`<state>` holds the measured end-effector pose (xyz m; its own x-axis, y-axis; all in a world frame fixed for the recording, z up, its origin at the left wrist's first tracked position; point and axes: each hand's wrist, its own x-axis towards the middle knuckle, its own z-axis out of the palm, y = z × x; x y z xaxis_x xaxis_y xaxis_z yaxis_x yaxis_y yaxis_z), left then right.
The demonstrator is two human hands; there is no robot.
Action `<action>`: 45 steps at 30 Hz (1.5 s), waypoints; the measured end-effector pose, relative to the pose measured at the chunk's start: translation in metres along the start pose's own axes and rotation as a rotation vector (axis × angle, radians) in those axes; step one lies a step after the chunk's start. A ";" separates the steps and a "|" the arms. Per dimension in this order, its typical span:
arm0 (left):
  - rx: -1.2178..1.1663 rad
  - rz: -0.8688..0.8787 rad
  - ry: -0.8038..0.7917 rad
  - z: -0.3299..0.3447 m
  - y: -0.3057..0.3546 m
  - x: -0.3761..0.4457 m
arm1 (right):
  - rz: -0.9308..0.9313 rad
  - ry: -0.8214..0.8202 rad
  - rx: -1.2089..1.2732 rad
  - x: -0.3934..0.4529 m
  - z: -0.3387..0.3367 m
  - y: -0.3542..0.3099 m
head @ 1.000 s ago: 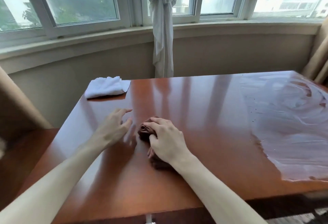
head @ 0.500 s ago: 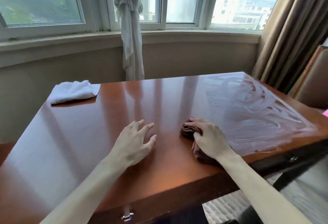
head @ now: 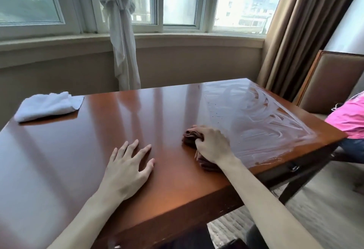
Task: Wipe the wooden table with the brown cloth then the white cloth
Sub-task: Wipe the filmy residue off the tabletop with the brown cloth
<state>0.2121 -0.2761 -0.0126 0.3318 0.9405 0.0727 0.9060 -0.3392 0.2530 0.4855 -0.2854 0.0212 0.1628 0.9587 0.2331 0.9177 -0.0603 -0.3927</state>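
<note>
Most of the brown cloth [head: 192, 138] is hidden beneath the right hand [head: 211, 144]; only a bunched fold shows ahead of the fingers and a dark edge beside the wrist; the palm side of that hand cannot be seen; both forearms run out of the bottom of the view. The right hand is clenched around the cloth, fingers curled over its top, pressing it onto the wooden table [head: 102, 130] near the front edge; the left hand [head: 129, 167] lies released and flat on the bare wood just left of the right hand, fingers spread and straight, holding nothing. The cloth looks dark reddish brown, crumpled into a wad; directly to the right of the right hand and beyond it spreads a whitish smeared film [head: 256, 118] with curved streaks, reaching the table's right edge and far corner. The white cloth [head: 48, 106] lies loosely folded well ahead of the left hand and to its left, at the far left corner; the wood between is glossy and reflects the windows.
</note>
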 end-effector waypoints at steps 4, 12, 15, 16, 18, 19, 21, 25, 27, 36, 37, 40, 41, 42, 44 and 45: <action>0.223 0.036 -0.095 -0.019 0.012 0.012 | 0.114 0.049 -0.024 0.019 -0.001 -0.007; -0.044 0.239 -0.078 0.002 0.094 0.036 | 0.133 0.100 0.038 -0.032 -0.027 0.053; -0.038 0.244 -0.056 0.024 0.097 0.028 | 0.237 0.203 -0.004 -0.022 -0.032 0.061; -0.036 0.236 -0.039 0.028 0.097 0.026 | 0.215 0.221 -0.029 -0.029 -0.026 0.052; -0.029 0.234 -0.014 0.031 0.097 0.026 | 0.111 0.240 -0.035 -0.052 -0.016 0.034; -0.029 0.236 -0.009 0.031 0.097 0.026 | 0.059 0.229 0.004 -0.062 -0.014 0.031; -0.041 0.233 0.000 0.031 0.096 0.026 | 0.042 0.170 0.087 -0.056 -0.021 0.038; -0.027 0.238 -0.001 0.033 0.095 0.027 | 0.177 0.150 0.033 -0.012 -0.033 0.056; -0.023 0.235 0.002 0.032 0.095 0.026 | 0.139 0.134 -0.022 -0.025 -0.025 0.044; -0.024 0.227 0.002 0.031 0.096 0.025 | 0.184 0.129 0.022 0.005 -0.034 0.055; -0.027 0.226 0.003 0.031 0.096 0.025 | 0.188 0.130 0.005 0.008 -0.031 0.054; -0.022 0.227 -0.005 0.030 0.096 0.024 | 0.142 0.167 -0.023 -0.023 -0.024 0.041; -0.022 0.228 -0.001 0.031 0.095 0.024 | 0.097 0.187 -0.020 -0.042 -0.022 0.038; -0.022 0.230 0.004 0.031 0.096 0.024 | 0.067 0.202 0.014 -0.060 -0.021 0.038; -0.027 0.228 0.005 0.031 0.096 0.026 | 0.055 0.209 0.106 -0.070 -0.027 0.042; -0.034 0.225 0.005 0.032 0.096 0.026 | 0.056 0.199 0.130 -0.059 -0.030 0.049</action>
<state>0.3159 -0.2843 -0.0168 0.5235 0.8411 0.1361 0.7996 -0.5401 0.2626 0.5318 -0.3535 0.0152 0.2925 0.8803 0.3734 0.8530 -0.0638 -0.5179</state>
